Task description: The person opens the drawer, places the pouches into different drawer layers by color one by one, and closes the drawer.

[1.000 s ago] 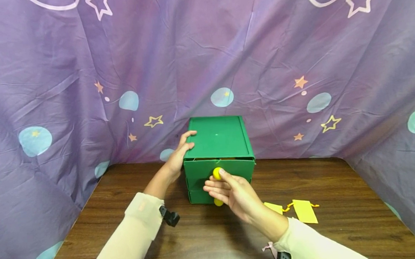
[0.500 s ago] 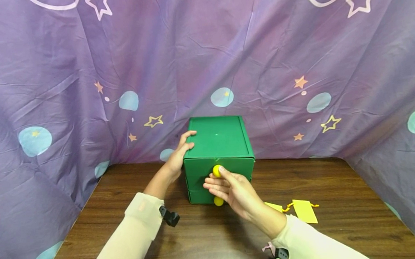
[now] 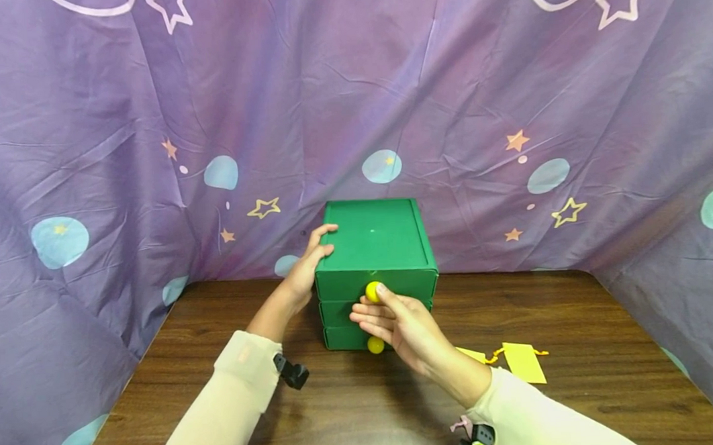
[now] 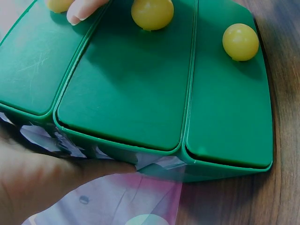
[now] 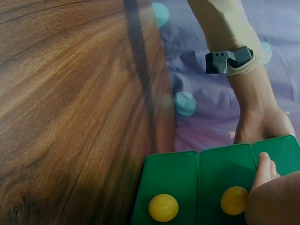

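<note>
A green box of three stacked drawers [image 3: 372, 235] has a yellow ball knob on each drawer front. My right hand [image 3: 407, 334] is at the front, thumb and forefinger pinching the yellow knob [image 3: 373, 291] of the top drawer, the other fingers stretched out below. All three drawers sit flush in the box. My left hand [image 3: 303, 272] rests against its left side, fingertips at the top edge; in the left wrist view its thumb [image 4: 108, 168] lies straight along the side. The middle knob [image 4: 152, 11] and bottom knob [image 4: 240, 42] show in the left wrist view.
Two yellow pouches with orange cords lie right of the box, one a flat yellow pouch [image 3: 524, 363], the other partly behind my right forearm. The dark wooden table [image 3: 336, 412] meets a purple curtain [image 3: 465, 109] behind the box.
The top drawer has gone from slightly out, with a gap under the box top, to flush. My right hand has pushed forward a little with the knob; the left hand keeps its place.
</note>
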{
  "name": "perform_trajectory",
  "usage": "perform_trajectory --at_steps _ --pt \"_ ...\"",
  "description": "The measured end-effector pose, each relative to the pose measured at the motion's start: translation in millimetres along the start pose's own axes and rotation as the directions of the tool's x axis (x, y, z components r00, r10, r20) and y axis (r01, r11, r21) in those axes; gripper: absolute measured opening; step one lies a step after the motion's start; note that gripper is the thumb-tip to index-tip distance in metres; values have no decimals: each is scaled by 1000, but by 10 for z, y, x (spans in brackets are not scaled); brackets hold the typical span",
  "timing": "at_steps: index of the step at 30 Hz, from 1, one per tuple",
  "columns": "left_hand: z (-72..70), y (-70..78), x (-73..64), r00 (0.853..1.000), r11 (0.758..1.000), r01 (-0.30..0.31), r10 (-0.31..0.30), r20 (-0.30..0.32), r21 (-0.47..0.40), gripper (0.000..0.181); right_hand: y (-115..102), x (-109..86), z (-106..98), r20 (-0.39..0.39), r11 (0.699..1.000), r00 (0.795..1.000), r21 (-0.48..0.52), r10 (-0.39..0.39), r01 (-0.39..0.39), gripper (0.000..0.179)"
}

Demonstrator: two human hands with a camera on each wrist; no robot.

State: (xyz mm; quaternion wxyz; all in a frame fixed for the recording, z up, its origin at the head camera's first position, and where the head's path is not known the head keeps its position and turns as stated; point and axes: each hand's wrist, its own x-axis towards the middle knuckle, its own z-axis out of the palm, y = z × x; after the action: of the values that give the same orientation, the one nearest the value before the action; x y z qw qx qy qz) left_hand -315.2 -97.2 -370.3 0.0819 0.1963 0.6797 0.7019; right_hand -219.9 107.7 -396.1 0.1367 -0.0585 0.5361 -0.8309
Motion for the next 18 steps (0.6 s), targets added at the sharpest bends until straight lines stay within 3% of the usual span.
perform_trajectory --at_steps 9,18 --pt "11 6 -7 1000 1000 11 -11 -11 1 54 13 -9 -12 -23 999 1000 -40 -14 13 56" --pt "-1 1 -4 1000 1000 11 -11 -5 1 54 27 -15 -16 -106 985 992 -167 -61 43 55"
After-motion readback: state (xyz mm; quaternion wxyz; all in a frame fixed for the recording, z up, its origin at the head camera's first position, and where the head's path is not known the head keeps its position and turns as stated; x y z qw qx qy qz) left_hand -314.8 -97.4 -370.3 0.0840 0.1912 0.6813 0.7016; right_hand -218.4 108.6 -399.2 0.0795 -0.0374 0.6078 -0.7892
